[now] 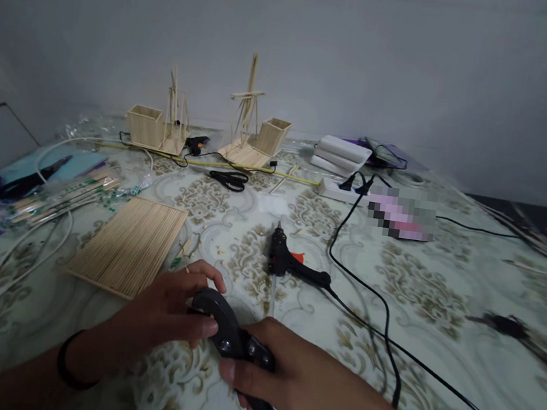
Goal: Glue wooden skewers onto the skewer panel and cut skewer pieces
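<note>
My right hand (287, 368) is wrapped round the handles of black pruning shears (226, 343), whose curved head points up and left. At that head is my left hand (179, 307), its thumb and fingers curled close about the jaws. What it pinches there, if anything, is mostly hidden by the fingers and the shears. Left of the hands lies a flat panel of thin wooden sticks (129, 246). A black hot glue gun (282, 253) rests on its side just beyond the shears, with its nozzle pointing away and a clear glue stick at its rear.
Two wooden stick models (157, 129) (251, 145) stand by the wall. Black scissors (229, 180) lie before them. Bagged sticks (67, 198) are at left. A white power strip (343, 191) feeds black cables (373, 289) across the right side. A dark tool (507, 325) lies far right.
</note>
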Demonstrator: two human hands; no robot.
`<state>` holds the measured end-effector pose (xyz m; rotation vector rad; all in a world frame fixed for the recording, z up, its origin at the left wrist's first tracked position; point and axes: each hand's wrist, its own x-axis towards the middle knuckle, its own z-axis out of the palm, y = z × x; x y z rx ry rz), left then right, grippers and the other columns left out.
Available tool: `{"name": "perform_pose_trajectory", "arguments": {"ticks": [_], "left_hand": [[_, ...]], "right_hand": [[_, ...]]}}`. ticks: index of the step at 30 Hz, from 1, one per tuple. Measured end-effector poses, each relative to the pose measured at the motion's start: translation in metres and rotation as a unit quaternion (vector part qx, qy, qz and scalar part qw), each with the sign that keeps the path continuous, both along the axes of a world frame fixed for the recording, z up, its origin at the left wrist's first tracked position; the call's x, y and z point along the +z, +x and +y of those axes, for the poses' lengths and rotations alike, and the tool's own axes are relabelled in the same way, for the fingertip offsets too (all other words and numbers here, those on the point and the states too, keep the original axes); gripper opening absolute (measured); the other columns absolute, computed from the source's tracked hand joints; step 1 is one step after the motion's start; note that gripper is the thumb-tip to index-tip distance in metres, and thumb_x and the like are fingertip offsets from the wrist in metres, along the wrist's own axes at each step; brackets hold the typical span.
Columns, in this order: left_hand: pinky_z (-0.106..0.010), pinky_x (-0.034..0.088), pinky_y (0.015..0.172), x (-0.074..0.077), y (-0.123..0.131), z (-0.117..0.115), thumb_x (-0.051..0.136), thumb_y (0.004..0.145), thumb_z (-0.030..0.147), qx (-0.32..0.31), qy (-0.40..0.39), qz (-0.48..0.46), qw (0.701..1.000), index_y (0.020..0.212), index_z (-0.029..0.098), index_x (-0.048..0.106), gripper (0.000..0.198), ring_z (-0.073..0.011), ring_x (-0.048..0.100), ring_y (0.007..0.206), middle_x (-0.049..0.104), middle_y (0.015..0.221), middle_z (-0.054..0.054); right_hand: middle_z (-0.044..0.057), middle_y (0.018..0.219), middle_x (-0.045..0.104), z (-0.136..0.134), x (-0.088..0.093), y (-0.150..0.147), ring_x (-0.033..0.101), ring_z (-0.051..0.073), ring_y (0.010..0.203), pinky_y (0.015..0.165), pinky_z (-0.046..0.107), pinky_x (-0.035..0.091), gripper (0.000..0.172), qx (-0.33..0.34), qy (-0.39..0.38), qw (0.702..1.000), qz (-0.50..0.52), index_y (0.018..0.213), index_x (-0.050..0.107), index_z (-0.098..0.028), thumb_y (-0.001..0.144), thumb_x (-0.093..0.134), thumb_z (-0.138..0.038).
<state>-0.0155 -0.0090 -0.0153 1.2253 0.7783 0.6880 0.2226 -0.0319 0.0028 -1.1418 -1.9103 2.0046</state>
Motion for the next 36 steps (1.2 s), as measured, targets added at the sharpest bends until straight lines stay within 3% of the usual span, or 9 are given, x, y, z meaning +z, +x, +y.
{"name": "perform_pose_trajectory", "arguments": {"ticks": [5, 14, 19, 36], "left_hand": [[-0.02, 0.053, 0.057, -0.0034, -0.0004, 0.0007, 0.09, 0.078, 0.041, -0.005, 0.008, 0.0, 1.0, 0.08, 0.016, 0.076, 0.029, -0.0053, 0.057, 0.064, 0.055, 0.119, -0.006], [-0.022, 0.051, 0.06, -0.0029, -0.0016, 0.0019, 0.091, 0.077, 0.043, -0.001, 0.029, 0.0, 1.0, 0.079, 0.018, 0.078, 0.028, -0.0139, 0.057, 0.078, 0.058, 0.115, -0.007], [-0.026, 0.051, 0.07, -0.0016, -0.0024, 0.0037, 0.091, 0.077, 0.043, -0.003, 0.055, 0.004, 0.998, 0.077, 0.018, 0.077, 0.028, -0.0198, 0.058, 0.089, 0.062, 0.109, -0.008], [-0.019, 0.05, 0.06, 0.004, -0.0009, 0.0034, 0.087, 0.083, 0.034, 0.017, 0.027, -0.018, 0.999, 0.081, 0.018, 0.075, 0.02, -0.0105, 0.056, 0.072, 0.056, 0.095, -0.001]], "right_hand": [[-0.003, 0.066, 0.062, -0.0006, 0.0008, -0.0006, 0.053, 0.009, 0.057, 0.056, 0.019, 0.042, 0.043, -0.012, 0.002, 1.0, -0.004, 0.074, 0.061, -0.018, 0.094, 0.071, -0.055], [-0.004, 0.065, 0.061, 0.0, 0.0007, 0.0012, 0.054, 0.01, 0.057, 0.055, 0.02, 0.041, 0.042, -0.009, -0.006, 0.999, -0.037, 0.077, 0.058, -0.019, 0.093, 0.072, -0.055], [-0.004, 0.064, 0.059, 0.0006, 0.0035, 0.0011, 0.052, 0.009, 0.056, 0.053, 0.021, 0.04, 0.043, -0.008, -0.004, 0.999, -0.051, 0.075, 0.057, -0.019, 0.094, 0.07, -0.055], [-0.003, 0.061, 0.058, -0.0008, 0.0013, 0.0012, 0.051, 0.009, 0.053, 0.051, 0.02, 0.039, 0.045, -0.024, -0.002, 0.998, -0.054, 0.075, 0.055, -0.019, 0.096, 0.067, -0.058]]}}
